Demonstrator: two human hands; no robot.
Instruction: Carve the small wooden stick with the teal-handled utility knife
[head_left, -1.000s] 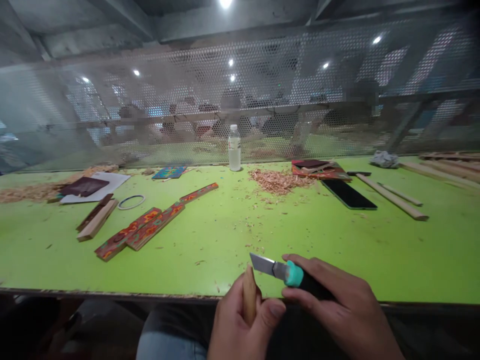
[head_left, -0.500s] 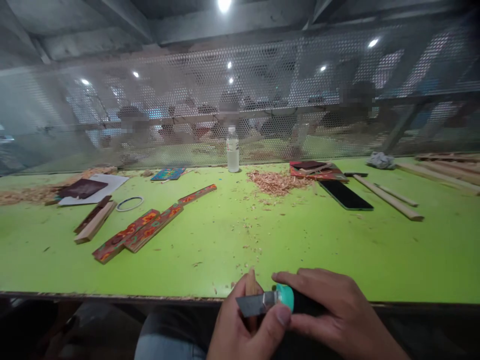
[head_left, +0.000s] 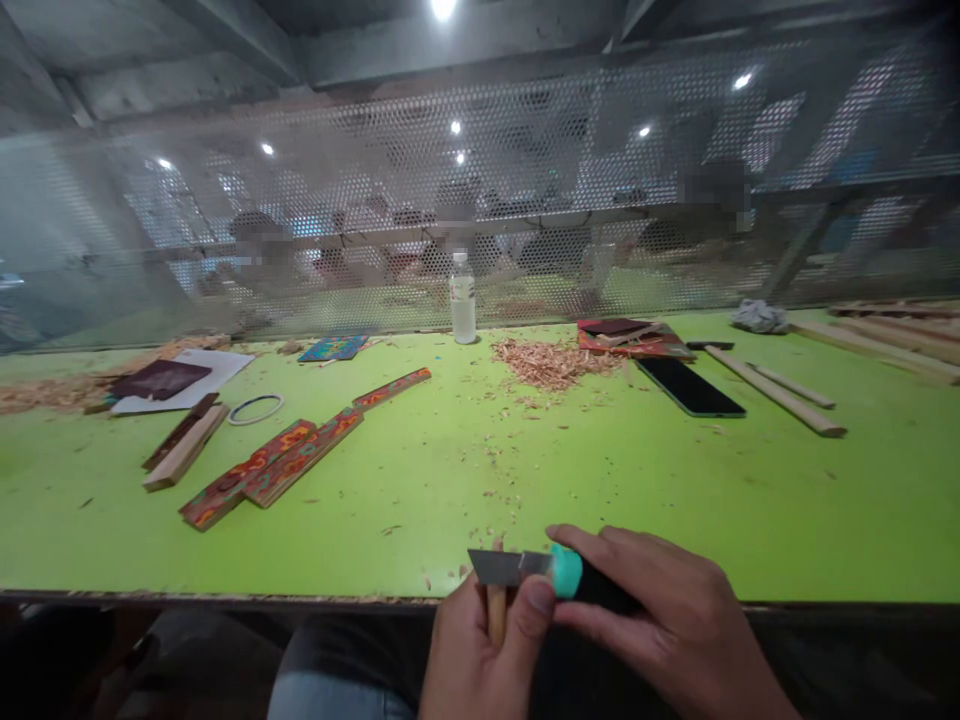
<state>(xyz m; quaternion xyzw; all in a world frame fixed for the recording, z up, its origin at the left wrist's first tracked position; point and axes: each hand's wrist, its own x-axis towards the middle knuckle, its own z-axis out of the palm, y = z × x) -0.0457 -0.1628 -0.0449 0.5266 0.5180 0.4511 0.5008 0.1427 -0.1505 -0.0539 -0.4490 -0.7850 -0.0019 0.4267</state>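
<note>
Near the table's front edge my left hand is closed around a small wooden stick, which points away from me. My right hand grips a utility knife by its black handle with a turquoise collar. The wide grey blade lies across the far end of the stick, its tip toward the left. My left thumb presses near the base of the blade, by the collar. The lower part of the stick is hidden in my left palm.
On the green table lie painted wooden strips, a white ring, wood shavings, a phone and a long wooden rod. A water bottle stands before the perforated screen.
The knife blade has moved up and forward along the stick, from beside my left fingers to near its far end. Both hands keep their hold.
</note>
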